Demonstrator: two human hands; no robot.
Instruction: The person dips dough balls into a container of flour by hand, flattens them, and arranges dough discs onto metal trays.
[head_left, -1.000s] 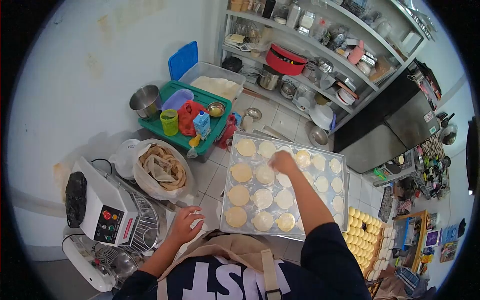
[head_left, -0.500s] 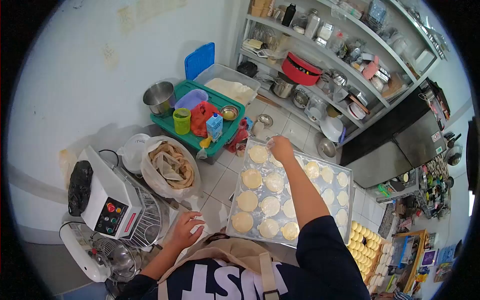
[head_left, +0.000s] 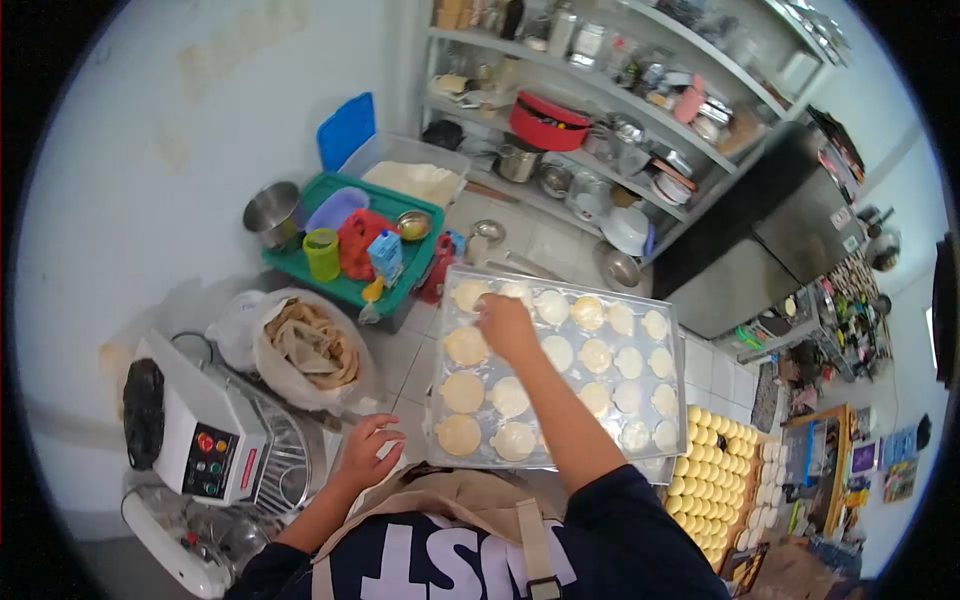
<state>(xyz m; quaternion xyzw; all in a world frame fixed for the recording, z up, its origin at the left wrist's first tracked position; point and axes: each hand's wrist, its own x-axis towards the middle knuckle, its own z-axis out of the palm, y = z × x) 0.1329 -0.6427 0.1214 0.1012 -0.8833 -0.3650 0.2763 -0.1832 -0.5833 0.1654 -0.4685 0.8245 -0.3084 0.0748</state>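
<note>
Head view: right hand (head_left: 505,325) over far-left part of metal tray (head_left: 487,417), fingers bunched downward among pale discs (head_left: 462,393) lying in rows; cannot tell if gripping anything. Left hand (head_left: 372,450) half open, holding nothing, near tray's near-left corner. Yellow rounds (head_left: 715,475) right of tray.

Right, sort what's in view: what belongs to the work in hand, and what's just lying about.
Seemingly in use:
right hand
metal tray
pale dough rounds

Apparently just lying about:
blue carton
green cup
red container
steel pot
</note>
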